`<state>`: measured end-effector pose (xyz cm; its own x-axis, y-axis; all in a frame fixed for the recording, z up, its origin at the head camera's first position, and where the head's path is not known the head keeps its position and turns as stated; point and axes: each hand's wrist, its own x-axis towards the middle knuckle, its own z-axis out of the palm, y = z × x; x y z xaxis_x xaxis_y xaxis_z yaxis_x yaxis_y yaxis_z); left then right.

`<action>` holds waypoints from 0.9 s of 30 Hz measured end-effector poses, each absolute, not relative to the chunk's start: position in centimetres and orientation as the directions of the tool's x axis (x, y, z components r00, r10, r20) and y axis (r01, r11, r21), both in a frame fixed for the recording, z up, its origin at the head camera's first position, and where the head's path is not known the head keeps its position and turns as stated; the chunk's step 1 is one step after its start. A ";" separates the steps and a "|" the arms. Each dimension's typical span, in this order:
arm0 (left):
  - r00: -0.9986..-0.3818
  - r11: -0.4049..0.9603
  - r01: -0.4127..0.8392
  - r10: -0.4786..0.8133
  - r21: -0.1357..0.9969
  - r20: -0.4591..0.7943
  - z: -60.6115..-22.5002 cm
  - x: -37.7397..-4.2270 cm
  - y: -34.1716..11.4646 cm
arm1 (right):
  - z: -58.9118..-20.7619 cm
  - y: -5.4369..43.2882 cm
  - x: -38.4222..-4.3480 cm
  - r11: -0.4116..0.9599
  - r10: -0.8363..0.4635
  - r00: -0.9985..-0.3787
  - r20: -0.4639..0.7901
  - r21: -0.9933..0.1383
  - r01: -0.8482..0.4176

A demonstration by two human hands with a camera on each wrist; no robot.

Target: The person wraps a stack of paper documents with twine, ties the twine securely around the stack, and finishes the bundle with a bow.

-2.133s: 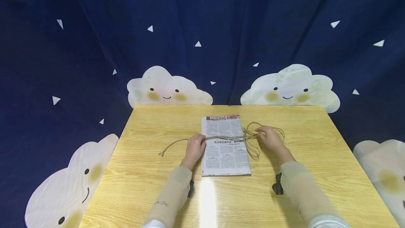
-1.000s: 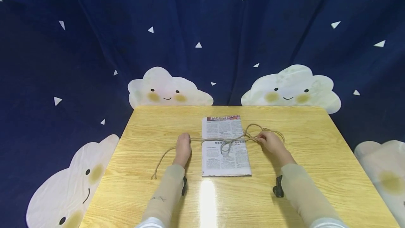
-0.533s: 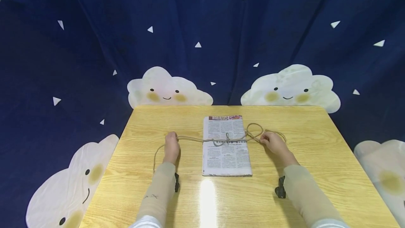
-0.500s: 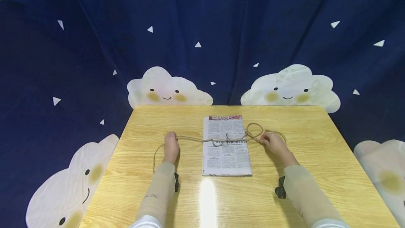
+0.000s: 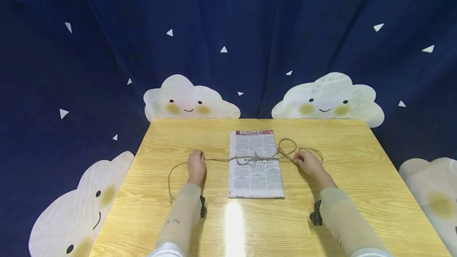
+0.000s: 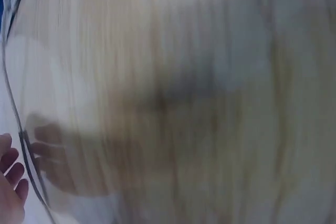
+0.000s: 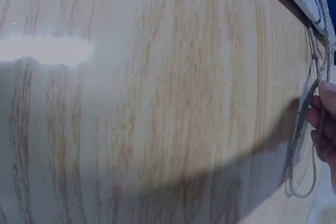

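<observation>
A folded newspaper (image 5: 255,179) lies on the wooden table, with a thin twine (image 5: 218,160) stretched across its middle. My left hand (image 5: 196,166) is over the twine to the left of the paper. In the left wrist view its fingers (image 6: 14,172) are loosely bent, and the twine (image 6: 11,98) passes just beyond their tips. My right hand (image 5: 310,165) pinches the twine right of the paper, near a knot and a loop (image 5: 287,139). Thumb and fingers close on the strands in the right wrist view, where a loop (image 7: 302,194) hangs below the hand (image 7: 328,121).
The table (image 5: 171,134) extends beyond the paper on both sides. A loose twine end (image 5: 169,187) curves toward the near left. More twine (image 5: 315,150) lies behind my right hand. A dark blue curtain (image 5: 200,50) with cloud shapes hangs behind the table.
My left hand has moved left from the paper's edge, drawing the twine out, then slightly back right. The slack loops over the paper have shrunk. My right hand stays nearly in place.
</observation>
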<state>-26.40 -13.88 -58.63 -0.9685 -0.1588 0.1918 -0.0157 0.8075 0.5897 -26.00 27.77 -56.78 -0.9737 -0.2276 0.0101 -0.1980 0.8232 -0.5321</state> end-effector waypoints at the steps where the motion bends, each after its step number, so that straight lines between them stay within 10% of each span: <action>1: -0.970 0.811 0.017 -0.128 0.585 0.206 -58.6 -26.4 -13.4 | -56.7 27.7 -26.0 0.823 -0.232 -0.973 0.007 -0.531 -0.200; 10: -0.974 0.778 0.222 0.210 0.587 0.090 -58.4 -26.6 -8.6 | -56.0 25.9 -26.1 0.816 -0.283 -0.959 -0.016 -0.530 -0.232; 27: -0.976 0.859 0.182 0.100 0.479 0.192 -58.1 -26.3 -6.2 | -56.6 24.3 -26.1 0.828 -0.266 -0.957 0.118 -0.481 -0.289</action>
<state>-26.27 -6.16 -58.11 -0.9764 0.0995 0.1919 0.1817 0.8588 0.4791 -26.09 24.29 -56.62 -0.9568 -0.2656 0.1181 -0.2891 0.8276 -0.4811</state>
